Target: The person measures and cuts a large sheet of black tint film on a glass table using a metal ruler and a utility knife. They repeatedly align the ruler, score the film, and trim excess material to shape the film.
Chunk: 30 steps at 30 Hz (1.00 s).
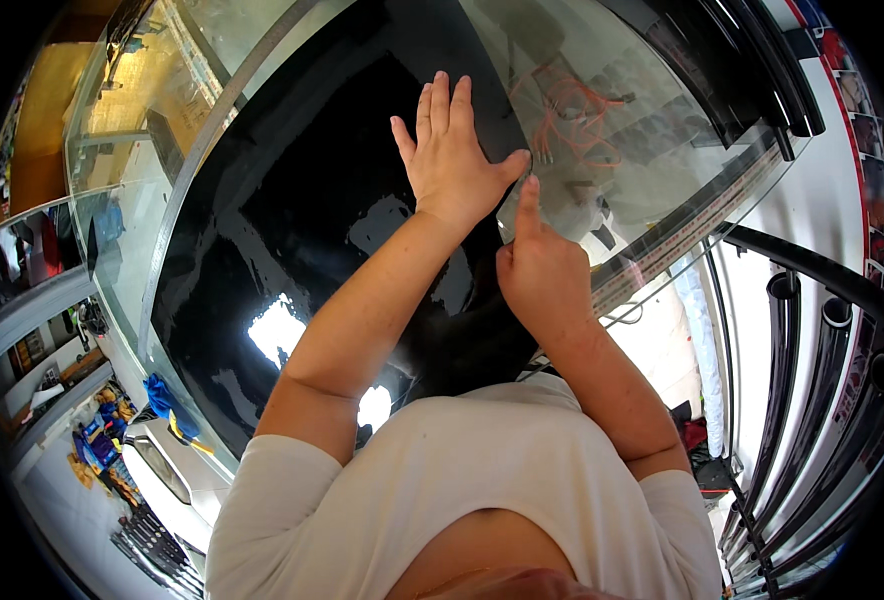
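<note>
A sheet of glossy black film [292, 180] lies across a glass-topped counter [652, 150], its right edge running down past my hands. My left hand [449, 165] rests flat on the film with fingers spread and its thumb reaching to that edge. Close below the thumb, my right hand [547, 270] points its index finger forward along the film's edge. The other fingers of this hand are curled under. A tiny dark tip shows by the index fingertip, but what the hand holds is hidden.
A roll of black film [752, 70] lies at the counter's far right. Orange cable [572, 115] shows through the glass. Several dark rolls [767, 390] stand on a rack at right. A blue cloth [167, 400] hangs at the counter's left, near shelves of goods.
</note>
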Each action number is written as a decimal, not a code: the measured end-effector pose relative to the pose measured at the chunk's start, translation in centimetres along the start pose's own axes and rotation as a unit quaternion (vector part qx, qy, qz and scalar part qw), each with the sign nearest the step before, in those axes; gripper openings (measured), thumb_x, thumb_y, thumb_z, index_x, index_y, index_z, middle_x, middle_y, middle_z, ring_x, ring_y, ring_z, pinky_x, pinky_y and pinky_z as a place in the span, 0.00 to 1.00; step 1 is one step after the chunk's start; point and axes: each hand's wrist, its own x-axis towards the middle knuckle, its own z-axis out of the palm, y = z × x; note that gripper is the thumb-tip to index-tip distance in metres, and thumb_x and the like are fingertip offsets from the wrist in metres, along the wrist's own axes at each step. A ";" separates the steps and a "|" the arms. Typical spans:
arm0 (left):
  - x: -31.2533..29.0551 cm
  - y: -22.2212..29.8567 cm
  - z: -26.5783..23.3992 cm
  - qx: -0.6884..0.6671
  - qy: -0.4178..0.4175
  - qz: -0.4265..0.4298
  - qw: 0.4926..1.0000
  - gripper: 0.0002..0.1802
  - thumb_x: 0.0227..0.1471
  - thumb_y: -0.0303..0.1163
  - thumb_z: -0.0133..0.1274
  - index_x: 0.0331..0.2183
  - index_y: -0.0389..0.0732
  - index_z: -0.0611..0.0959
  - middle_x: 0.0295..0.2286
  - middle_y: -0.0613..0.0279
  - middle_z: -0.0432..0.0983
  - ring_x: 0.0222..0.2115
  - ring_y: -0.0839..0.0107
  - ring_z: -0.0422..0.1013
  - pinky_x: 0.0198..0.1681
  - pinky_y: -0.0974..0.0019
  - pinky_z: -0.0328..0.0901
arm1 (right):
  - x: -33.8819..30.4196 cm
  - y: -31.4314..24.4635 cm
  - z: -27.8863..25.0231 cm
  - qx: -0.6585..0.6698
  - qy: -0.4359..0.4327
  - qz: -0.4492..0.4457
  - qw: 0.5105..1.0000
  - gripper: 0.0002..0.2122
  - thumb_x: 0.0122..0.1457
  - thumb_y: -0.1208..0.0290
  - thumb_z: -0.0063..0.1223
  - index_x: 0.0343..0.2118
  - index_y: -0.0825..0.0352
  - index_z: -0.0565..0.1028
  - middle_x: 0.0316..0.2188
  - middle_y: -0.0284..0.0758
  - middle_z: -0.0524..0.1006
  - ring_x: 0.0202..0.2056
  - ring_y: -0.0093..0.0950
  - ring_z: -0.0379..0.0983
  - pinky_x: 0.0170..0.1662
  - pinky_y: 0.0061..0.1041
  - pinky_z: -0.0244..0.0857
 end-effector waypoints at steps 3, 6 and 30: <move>0.0 0.1 -0.2 -0.002 -0.005 -0.005 1.000 0.53 0.34 0.50 0.62 0.59 0.41 0.58 0.60 0.54 0.47 0.62 0.60 0.41 0.62 0.46 0.32 | 0.0 -0.3 0.3 0.013 0.003 0.018 1.000 0.33 0.45 0.75 0.52 0.56 0.81 0.56 0.18 0.42 0.73 0.18 0.40 0.71 0.21 0.35 0.64; 0.0 0.1 -0.3 0.003 -0.011 -0.012 1.000 0.53 0.34 0.50 0.62 0.59 0.42 0.57 0.60 0.54 0.47 0.62 0.60 0.41 0.62 0.46 0.32 | 0.1 -0.6 0.0 0.006 -0.015 0.021 1.000 0.33 0.45 0.75 0.52 0.56 0.82 0.55 0.18 0.43 0.73 0.18 0.40 0.71 0.21 0.35 0.64; -0.1 -0.8 0.1 -0.005 -0.003 -0.011 1.000 0.53 0.34 0.51 0.63 0.58 0.43 0.58 0.61 0.55 0.47 0.63 0.60 0.41 0.62 0.44 0.34 | -0.5 -0.6 1.5 -0.027 -0.030 0.005 0.999 0.34 0.46 0.74 0.52 0.56 0.82 0.54 0.16 0.42 0.73 0.19 0.39 0.72 0.23 0.34 0.65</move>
